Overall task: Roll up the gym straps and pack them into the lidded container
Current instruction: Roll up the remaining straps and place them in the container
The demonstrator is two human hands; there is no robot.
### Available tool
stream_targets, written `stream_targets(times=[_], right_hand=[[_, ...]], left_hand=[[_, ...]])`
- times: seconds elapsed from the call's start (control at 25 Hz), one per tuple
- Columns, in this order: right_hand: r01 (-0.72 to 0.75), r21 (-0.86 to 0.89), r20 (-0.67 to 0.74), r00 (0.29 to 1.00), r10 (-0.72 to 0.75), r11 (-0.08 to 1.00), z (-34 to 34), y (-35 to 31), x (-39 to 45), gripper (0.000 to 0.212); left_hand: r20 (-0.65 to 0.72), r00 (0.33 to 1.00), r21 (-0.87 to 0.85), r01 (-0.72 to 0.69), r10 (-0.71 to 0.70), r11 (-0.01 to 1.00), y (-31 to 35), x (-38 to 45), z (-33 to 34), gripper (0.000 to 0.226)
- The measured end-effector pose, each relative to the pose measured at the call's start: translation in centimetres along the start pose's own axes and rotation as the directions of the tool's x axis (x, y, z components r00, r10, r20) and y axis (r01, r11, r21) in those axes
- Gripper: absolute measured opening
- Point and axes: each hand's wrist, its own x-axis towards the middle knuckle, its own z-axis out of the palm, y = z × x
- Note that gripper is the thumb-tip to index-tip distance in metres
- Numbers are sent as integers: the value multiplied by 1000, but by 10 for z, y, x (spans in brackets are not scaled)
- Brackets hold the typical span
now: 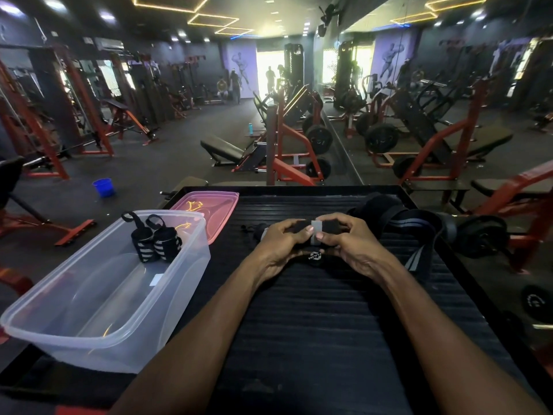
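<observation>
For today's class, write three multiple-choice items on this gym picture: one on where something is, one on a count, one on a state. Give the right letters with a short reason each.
1. Where is the pink lid?
A. on the clear container
B. on the black mat behind the container
C. in the person's left hand

2. How many rolled straps are in the clear container?
A. none
B. two
C. four

3. What are the hands doing?
A. both hold one black strap
B. both lie flat on the mat
C. one lifts the container

Answers: 1 B, the lid lies off the container, at its far side on the black mat. 2 B, two striped rolls stand side by side at the far end. 3 A, the left hand and right hand pinch the black strap between them.
</observation>
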Motion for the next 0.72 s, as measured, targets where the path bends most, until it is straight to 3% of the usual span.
stream_targets(times=[0.12, 0.24, 0.32, 0.52, 0.6, 0.72], right_hand=[[21, 18, 17, 1000, -21, 1000, 2, 0, 2, 40], [-70, 94, 36, 997, 67, 993, 2, 0, 3, 25], [-99, 39, 11, 995, 99, 994, 1, 2, 4, 17], [25, -155, -68, 997, -36, 988, -1, 4, 3, 21], [34, -182, -67, 997, -47, 983, 1, 4, 5, 26], [-6, -58, -59, 998, 2, 998, 9, 4, 5, 39]], left_hand=[[-47, 995, 70, -89, 93, 994, -2, 0, 1, 31], [-46, 982, 165, -173, 183, 971, -4, 2, -1, 47], [-21, 976, 263, -203, 216, 943, -5, 3, -4, 53], [119, 980, 477, -196, 158, 857, 0, -1, -8, 49], [77, 971, 554, -229, 224, 800, -1, 0, -9, 49], [-29, 948, 531, -253, 316, 809, 7, -2, -10, 48]])
